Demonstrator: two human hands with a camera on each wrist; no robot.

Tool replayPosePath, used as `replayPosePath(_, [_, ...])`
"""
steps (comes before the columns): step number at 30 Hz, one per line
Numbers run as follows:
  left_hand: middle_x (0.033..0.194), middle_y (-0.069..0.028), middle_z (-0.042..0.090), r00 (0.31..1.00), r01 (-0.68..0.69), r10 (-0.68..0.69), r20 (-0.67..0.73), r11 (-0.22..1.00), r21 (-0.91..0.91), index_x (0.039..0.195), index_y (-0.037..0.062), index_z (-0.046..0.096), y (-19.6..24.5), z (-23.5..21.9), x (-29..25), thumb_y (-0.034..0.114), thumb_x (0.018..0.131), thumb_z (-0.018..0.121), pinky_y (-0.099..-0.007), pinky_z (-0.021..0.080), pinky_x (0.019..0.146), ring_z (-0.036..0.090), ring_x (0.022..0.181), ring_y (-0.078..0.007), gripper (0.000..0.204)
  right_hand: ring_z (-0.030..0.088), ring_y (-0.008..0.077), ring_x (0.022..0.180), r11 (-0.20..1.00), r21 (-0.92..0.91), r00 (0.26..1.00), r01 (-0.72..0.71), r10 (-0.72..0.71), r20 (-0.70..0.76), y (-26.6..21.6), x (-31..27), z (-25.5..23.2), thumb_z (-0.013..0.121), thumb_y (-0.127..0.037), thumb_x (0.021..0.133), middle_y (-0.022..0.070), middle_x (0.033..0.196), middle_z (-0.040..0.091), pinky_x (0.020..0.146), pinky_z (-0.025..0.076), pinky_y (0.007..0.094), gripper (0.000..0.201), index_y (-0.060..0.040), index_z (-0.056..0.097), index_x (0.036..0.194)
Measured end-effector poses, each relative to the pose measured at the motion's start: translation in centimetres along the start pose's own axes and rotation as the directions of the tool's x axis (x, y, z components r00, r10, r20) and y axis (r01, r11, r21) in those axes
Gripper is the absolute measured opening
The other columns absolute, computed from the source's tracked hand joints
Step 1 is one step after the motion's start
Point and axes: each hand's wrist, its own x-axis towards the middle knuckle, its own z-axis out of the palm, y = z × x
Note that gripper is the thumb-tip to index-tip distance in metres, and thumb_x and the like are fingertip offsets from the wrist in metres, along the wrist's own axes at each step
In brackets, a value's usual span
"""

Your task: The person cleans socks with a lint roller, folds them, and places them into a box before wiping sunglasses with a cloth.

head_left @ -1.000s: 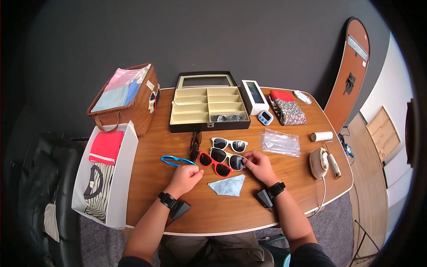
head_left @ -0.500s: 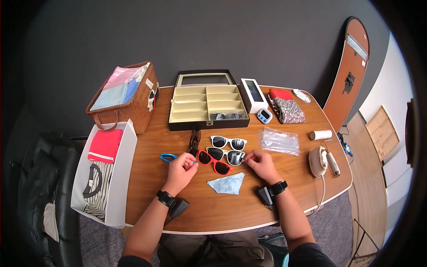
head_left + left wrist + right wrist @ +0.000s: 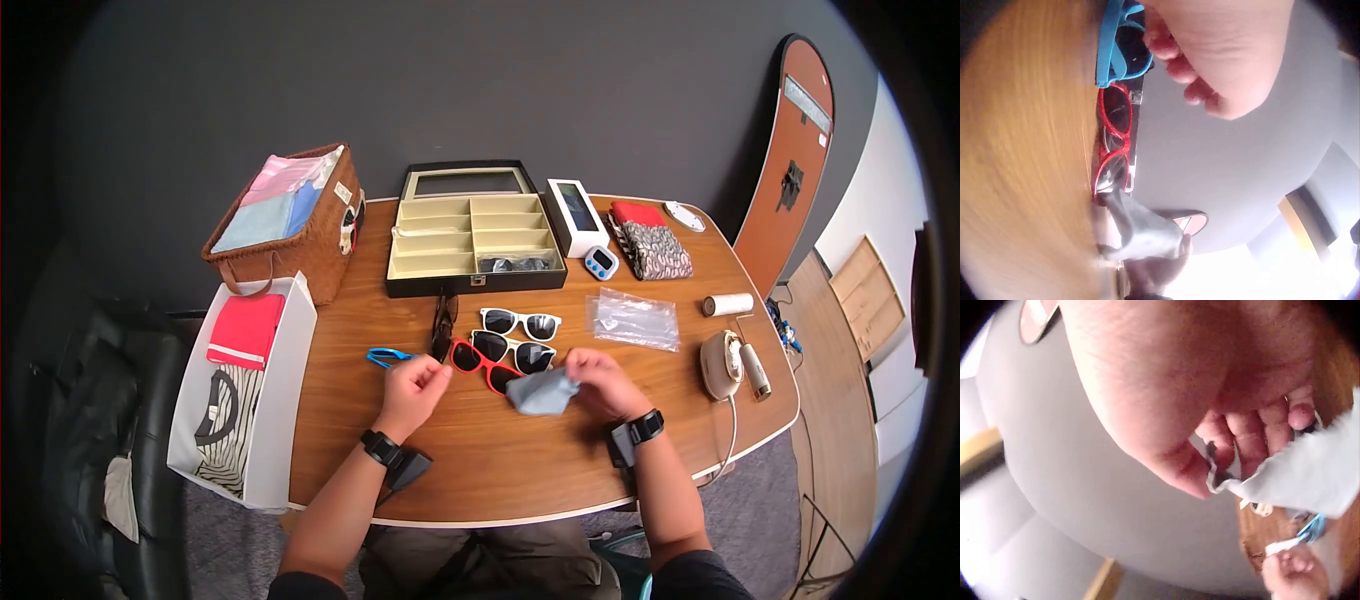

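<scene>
My right hand (image 3: 607,385) pinches a light blue cloth (image 3: 543,393) between thumb and fingers; the cloth hangs over the lower end of the red sunglasses (image 3: 466,356). In the right wrist view the cloth's bunched edge (image 3: 1216,481) sits at the thumb tip. My left hand (image 3: 412,395), fingers curled, holds blue-framed sunglasses (image 3: 388,356), partly hidden behind it. The left wrist view shows their blue frame (image 3: 1110,47) running up beside the curled fingers (image 3: 1180,69). Beyond the red pair lie cream sunglasses (image 3: 535,357) and white sunglasses (image 3: 541,326). Dark sunglasses (image 3: 443,325) stand left of them.
Behind the sunglasses stands an open display case (image 3: 430,288) with a dark pair inside. Right are a plastic bag (image 3: 635,322), a timer (image 3: 601,262), a lint roller (image 3: 728,304) and a garment steamer (image 3: 720,365). Left are a white box (image 3: 270,440) of clothes and a brown basket (image 3: 325,235).
My right hand has left the cream sunglasses and lifted the cloth from the table. My left hand has closed round the blue sunglasses, covering more of them.
</scene>
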Motion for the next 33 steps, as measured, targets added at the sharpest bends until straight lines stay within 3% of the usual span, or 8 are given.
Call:
replayPosePath(1, [0.062,0.0018,0.058,1.0,0.0,0.0,0.001,1.0,0.001,0.082,0.0013,0.065,0.2,-0.3,0.2,0.008,0.09,0.073,-0.024,0.037,0.049,0.048,0.053,-0.0042,0.014,0.063,0.016,0.085,0.972,0.229,0.999,0.044,-0.046,0.003,-0.4,-0.1,0.0,0.061,-0.012,0.096,0.0033,0.091,0.065,0.081,0.05,0.0314,0.004,-0.0103,0.06,0.099])
replayPosePath(3, [0.073,-0.004,0.062,0.953,-0.123,0.189,-0.235,0.955,0.27,0.084,0.003,0.065,0.8,-1.1,1.2,0.007,0.087,0.074,-0.0281,0.042,0.053,0.055,0.059,-0.012,0.011,0.063,0.0178,0.087,0.916,0.375,0.985,0.144,-0.095,-0.146,-1.4,-0.3,-0.4,0.059,-0.016,0.096,0.0031,0.092,0.065,0.086,0.05,0.035,0.007,-0.011,0.059,0.101])
replayPosePath(4, [0.086,-0.0064,0.063,0.949,-0.101,0.188,-0.253,0.941,0.323,0.086,0.0055,0.067,1.7,-1.3,1.6,0.012,0.083,0.077,-0.0359,0.047,0.067,0.061,0.077,-0.0223,0.013,0.064,0.0208,0.092,0.875,0.442,0.966,0.196,-0.093,-0.242,-1.5,-0.1,-0.6,0.059,-0.019,0.095,0.0037,0.094,0.067,0.091,0.05,0.0401,0.01,-0.0112,0.06,0.101])
replayPosePath(5, [0.086,-0.0064,0.063,0.948,-0.1,0.189,-0.254,0.94,0.325,0.086,0.0055,0.067,1.9,-1.5,1.9,0.012,0.083,0.077,-0.0359,0.047,0.067,0.061,0.077,-0.0223,0.013,0.064,0.0208,0.092,0.875,0.443,0.966,0.194,-0.093,-0.239,-1.6,0.1,-0.6,0.059,-0.019,0.095,0.0037,0.094,0.067,0.091,0.05,0.0401,0.01,-0.0112,0.06,0.101])
replayPosePath(7, [0.092,-0.0043,0.064,0.912,-0.216,0.387,-0.136,0.734,0.644,0.085,0.0086,0.068,2.2,-1.6,2.2,0.02,0.08,0.08,-0.042,0.044,0.084,0.06,0.093,-0.0264,0.017,0.065,0.0228,0.097,0.837,0.478,0.94,0.266,-0.116,-0.32,-1.6,0.4,-0.7,0.059,-0.021,0.095,0.004,0.098,0.069,0.096,0.049,0.0424,0.013,-0.011,0.061,0.102])
replayPosePath(16, [0.089,-0.0042,0.066,0.931,-0.187,0.355,-0.085,0.664,0.724,0.078,0.0118,0.069,0.7,-1.2,1.9,0.02,0.076,0.081,-0.0453,0.039,0.098,0.058,0.102,-0.0274,0.015,0.066,0.0231,0.091,0.859,0.457,0.927,0.229,-0.049,-0.371,-0.1,1.3,-1.6,0.061,-0.025,0.095,0.0035,0.094,0.07,0.094,0.051,0.045,0.013,-0.0128,0.063,0.098])
replayPosePath(23, [0.088,-0.0047,0.066,0.944,-0.153,0.315,-0.1,0.684,0.714,0.083,0.0109,0.072,0.4,-0.7,1.6,0.025,0.075,0.082,-0.0516,0.034,0.108,0.057,0.104,-0.0271,0.019,0.066,0.0231,0.09,0.874,0.434,0.925,0.216,-0.041,-0.378,-0.5,1.3,-1.4,0.06,-0.025,0.096,0.004,0.094,0.069,0.093,0.051,0.0459,0.012,-0.0129,0.061,0.095])
replayPosePath(33, [0.102,-0.0026,0.065,0.97,-0.203,0.233,0.061,0.65,0.732,0.089,0.0112,0.074,0.8,-0.8,1.2,0.018,0.077,0.078,-0.0585,0.028,0.113,0.055,0.114,-0.0272,0.015,0.065,0.0213,0.086,0.878,0.434,0.915,0.202,-0.011,-0.403,0.1,1.7,-1.7,0.061,-0.022,0.096,0.0026,0.089,0.066,0.09,0.053,0.044,0.008,-0.0144,0.059,0.095])
